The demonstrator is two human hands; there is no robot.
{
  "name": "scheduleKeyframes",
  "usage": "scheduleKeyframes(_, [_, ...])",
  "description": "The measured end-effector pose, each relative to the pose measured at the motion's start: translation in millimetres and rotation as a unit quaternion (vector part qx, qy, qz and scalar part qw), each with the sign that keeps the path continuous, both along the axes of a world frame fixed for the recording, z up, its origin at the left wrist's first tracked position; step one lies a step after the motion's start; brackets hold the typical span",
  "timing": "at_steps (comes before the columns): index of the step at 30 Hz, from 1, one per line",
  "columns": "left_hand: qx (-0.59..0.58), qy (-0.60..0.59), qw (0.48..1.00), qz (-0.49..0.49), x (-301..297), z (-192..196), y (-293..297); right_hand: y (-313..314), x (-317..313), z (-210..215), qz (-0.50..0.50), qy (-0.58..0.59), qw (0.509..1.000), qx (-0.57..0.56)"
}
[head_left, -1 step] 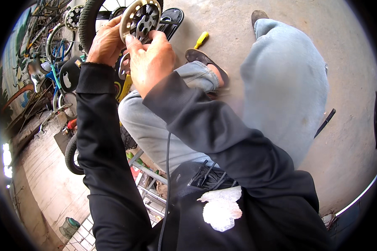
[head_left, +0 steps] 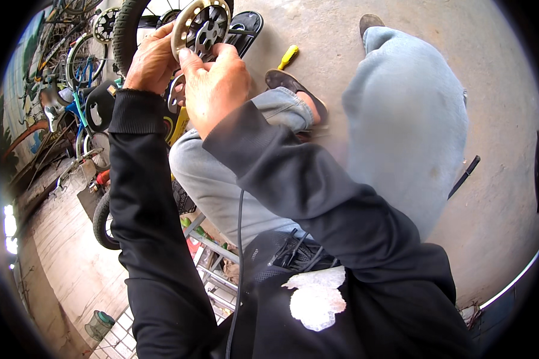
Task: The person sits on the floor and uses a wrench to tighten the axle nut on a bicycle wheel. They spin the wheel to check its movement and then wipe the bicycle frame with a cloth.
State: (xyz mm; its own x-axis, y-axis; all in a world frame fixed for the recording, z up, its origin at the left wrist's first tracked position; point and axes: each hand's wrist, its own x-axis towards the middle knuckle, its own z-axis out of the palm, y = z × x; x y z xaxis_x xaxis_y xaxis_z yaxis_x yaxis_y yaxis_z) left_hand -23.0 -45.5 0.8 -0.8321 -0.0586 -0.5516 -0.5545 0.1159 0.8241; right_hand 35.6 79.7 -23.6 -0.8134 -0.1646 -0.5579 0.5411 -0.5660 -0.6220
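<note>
round metal chainring disc with cut-out holes is held up near the top of view, over the concrete floor, both hands on it. left hand clamps the disc's left rim, fingers curled over the edge, thumb side hidden behind it. right hand sits just below and right of the disc, thumb pressed up on its face, other fingers bent in under it, pinching the lower edge. behind the disc, touching or just past it, can't tell which, a black bike tyre curves up on its left. just right of the disc a black sandal lies on the floor, and further right of the disc a yellow-handled tool. below the disc are black sleeves, then light jeans with knees bent, one foot in a sandal down-right of the disc. well right of the disc a thin black rod lies beside the other leg. far left of the disc, a heap of bikes and wheels. down-left of the disc a small tyre, and a metal rack lower still. white crumpled patch on the black jacket, far below the disc.
</note>
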Motion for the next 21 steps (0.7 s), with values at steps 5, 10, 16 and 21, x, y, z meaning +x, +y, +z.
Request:
scheduleKeyframes(5, [-0.072,-0.024,0.996,-0.037,-7,3,-1,-11,-9,-5,-0.039,-0.004,0.999,0.011])
scheduleKeyframes(10, [-0.062,-0.012,0.997,-0.048,-4,1,-7,-12,-11,1,-0.036,-0.024,0.999,0.030])
scheduleKeyframes(16, [-0.111,0.001,0.992,-0.062,-12,-9,-22,-2,-27,11,-0.031,-0.123,0.979,-0.160])
scheduleKeyframes(21, [-0.093,-0.036,0.995,-0.001,-9,1,-7,-8,-24,4,-0.012,-0.095,0.993,-0.066])
